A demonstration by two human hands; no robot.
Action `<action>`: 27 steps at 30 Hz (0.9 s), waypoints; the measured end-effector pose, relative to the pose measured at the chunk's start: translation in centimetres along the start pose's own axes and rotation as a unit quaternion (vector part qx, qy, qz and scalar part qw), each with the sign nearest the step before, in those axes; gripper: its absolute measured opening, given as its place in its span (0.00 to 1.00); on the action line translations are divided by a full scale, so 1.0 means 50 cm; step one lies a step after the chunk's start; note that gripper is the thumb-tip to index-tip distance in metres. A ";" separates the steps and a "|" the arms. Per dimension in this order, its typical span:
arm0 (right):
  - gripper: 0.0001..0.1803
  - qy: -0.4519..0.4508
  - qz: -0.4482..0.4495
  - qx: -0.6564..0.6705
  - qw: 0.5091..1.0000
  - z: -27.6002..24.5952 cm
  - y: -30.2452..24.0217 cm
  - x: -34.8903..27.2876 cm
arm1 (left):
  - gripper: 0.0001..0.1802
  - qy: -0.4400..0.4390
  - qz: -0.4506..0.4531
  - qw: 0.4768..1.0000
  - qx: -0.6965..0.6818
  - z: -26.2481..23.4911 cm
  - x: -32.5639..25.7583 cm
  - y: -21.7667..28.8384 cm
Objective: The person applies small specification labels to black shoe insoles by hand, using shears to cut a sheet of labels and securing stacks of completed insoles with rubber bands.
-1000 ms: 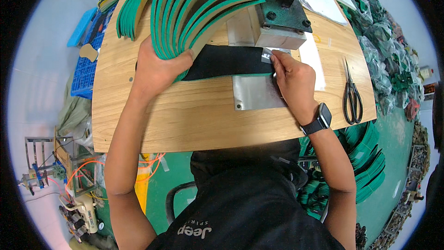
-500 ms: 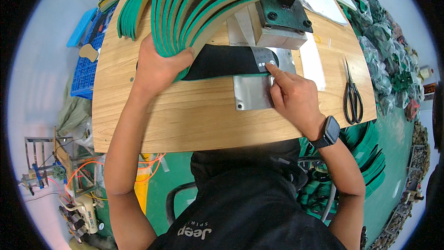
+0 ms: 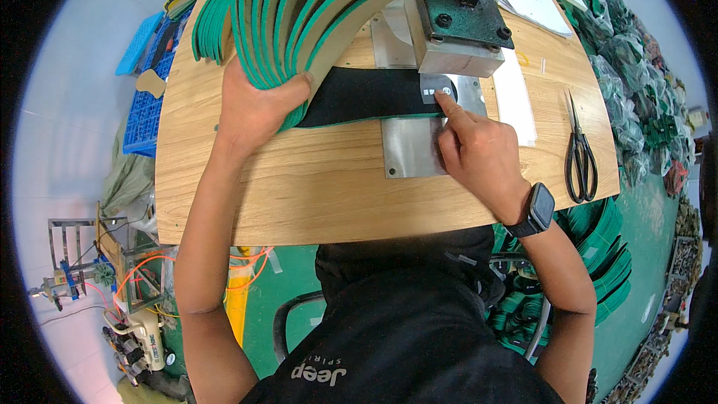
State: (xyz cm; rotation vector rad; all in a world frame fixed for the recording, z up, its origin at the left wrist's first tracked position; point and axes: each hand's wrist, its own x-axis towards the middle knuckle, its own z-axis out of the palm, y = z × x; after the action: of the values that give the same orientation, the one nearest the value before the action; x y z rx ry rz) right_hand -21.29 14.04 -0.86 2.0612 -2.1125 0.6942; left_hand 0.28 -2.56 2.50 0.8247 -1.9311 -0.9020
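My left hand grips a fanned stack of green-edged insoles at the back left of the wooden table. A black insole lies flat in front of it, its right end on a metal plate under the dark green press head. My right hand rests on the plate. Its index fingertip presses a small grey label at the insole's right end.
Black scissors lie at the table's right side beside a white paper strip. Piles of green insoles sit on the floor at the right. A blue crate stands left of the table. Wired equipment is lower left.
My right hand has slid from the plate's right side toward the press, and its index finger now presses the label on the black insole. The left hand stays on the stack.
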 end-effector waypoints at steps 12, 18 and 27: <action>0.21 -0.005 0.037 0.045 0.998 -0.030 0.001 -0.020 | 0.18 0.014 -0.010 1.000 0.015 -0.003 -0.007 -0.002; 0.14 0.004 0.017 0.051 0.999 -0.023 0.004 -0.010 | 0.19 0.012 0.002 1.000 0.008 -0.002 -0.004 -0.006; 0.03 0.050 -0.037 0.075 0.995 0.005 0.004 -0.006 | 0.26 -0.024 -0.044 0.998 -0.038 0.011 -0.016 0.006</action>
State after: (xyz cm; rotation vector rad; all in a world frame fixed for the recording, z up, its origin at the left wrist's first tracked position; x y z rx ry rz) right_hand -21.38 14.21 -1.26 2.1178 -1.9756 0.9494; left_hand 0.12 -1.60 2.19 0.8549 -1.9010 -1.0501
